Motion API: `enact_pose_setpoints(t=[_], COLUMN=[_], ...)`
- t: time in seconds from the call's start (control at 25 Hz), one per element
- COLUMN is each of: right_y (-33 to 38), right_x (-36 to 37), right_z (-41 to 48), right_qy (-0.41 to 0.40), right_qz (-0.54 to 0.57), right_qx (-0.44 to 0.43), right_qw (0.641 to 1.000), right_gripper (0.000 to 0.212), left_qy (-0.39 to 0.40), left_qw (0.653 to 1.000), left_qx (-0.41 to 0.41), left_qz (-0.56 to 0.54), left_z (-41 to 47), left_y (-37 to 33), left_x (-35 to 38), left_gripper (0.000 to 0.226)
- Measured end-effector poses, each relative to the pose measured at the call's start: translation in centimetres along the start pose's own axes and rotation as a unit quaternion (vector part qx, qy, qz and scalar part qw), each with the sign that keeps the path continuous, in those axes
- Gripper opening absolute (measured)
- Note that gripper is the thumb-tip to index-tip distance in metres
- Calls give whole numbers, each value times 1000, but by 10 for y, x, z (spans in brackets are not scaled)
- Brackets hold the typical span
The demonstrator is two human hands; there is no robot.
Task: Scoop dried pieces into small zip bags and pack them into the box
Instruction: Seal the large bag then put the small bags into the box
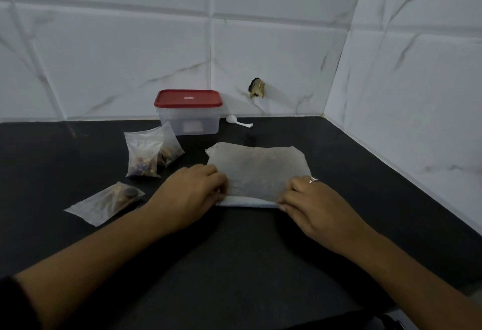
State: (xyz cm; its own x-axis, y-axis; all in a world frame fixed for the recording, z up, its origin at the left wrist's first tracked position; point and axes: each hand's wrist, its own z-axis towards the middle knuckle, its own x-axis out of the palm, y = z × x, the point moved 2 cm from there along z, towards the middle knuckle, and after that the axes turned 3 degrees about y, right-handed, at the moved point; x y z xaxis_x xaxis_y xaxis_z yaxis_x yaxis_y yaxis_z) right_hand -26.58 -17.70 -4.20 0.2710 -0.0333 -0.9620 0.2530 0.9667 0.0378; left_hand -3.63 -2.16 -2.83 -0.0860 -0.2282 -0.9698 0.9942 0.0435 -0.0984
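The left hand [194, 189] and right hand [310, 199] are pinching the near edge of the large bag [258, 170], lying flat on the tabletop [260, 251]. Each grip is clamping it, probably to press the seal. Three filled small zip bags [142, 156] are waiting near the lidded box [189, 118].

Matt dark worktop [260, 264], sheeny wall tiles [130, 56], clear and frosted plastics

The worktop looks like dark stone, matt and finely speckled, while the tiles are smooth, white and marble-veined. The far box [190, 123] is cloudy clear plastic under a smooth red plastic lid [187, 98], with a white plastic scoop [236, 120] to its right. The small zip bags [142, 155] at left and the large bag [257, 170] in the middle are frosted, translucent film. The ring [313, 179] gleams like metal.
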Motion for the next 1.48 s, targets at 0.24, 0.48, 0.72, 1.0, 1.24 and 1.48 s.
enact_pose_setpoints(t=[0.24,0.48,0.72,1.0,1.24,1.48], right_y=[-1,-4,-7,-9,-16,-19], right_x=[0,6,4,2,7,8], right_z=[5,8,16,26,26,35], right_qy=[-29,-17,-15,-19,-25,-63], right_qz=[22,-18,-47,-54,-62,-66], right_qx=[19,23,12,14,-11,3], right_qw=[999,999,999,998,998,996], right_gripper=[9,35,37,16,29,7], left_qy=[14,-3,-16,-9,-35,-58], left_qw=[998,1000,1000,1000,996,998], left_qx=[65,-8,-20,9,-62,-28], left_qz=[-6,-19,8,19,-58,24], left_z=[-7,9,11,11,22,20], left_y=[5,2,-4,8,4,8], left_x=[1,4,8,7,8,16], left_gripper=[28,15,18,29,13,22])
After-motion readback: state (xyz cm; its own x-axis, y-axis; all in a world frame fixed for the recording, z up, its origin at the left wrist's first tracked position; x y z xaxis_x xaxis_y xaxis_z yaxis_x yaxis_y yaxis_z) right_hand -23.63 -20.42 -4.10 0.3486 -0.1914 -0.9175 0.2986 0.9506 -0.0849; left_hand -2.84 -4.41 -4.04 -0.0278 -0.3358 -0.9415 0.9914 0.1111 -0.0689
